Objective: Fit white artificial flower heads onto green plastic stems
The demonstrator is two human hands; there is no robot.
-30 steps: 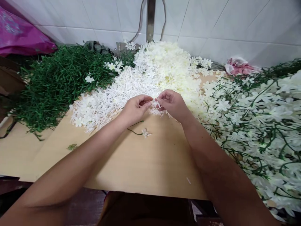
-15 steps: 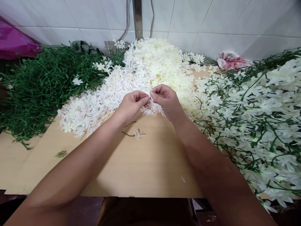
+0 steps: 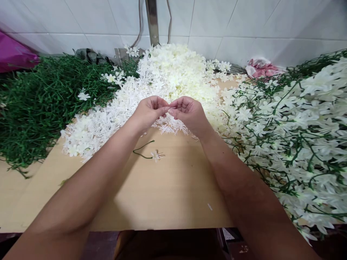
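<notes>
Left hand [image 3: 148, 112] and right hand [image 3: 188, 113] meet fingertip to fingertip, both pinching a small white flower piece [image 3: 169, 107] above the flower pile [image 3: 173, 76], equally near.

Left hand [image 3: 148, 113], right hand [image 3: 189, 115] fingertips meeting, pinching small white piece above white flower pile [image 3: 168, 76].

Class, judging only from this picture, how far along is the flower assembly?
Done: the heap of flowered stems. In hand: left hand and right hand pinch something tiny together, too small to identify. Left: bare green stems, loose white blossoms, one sprig.
</notes>
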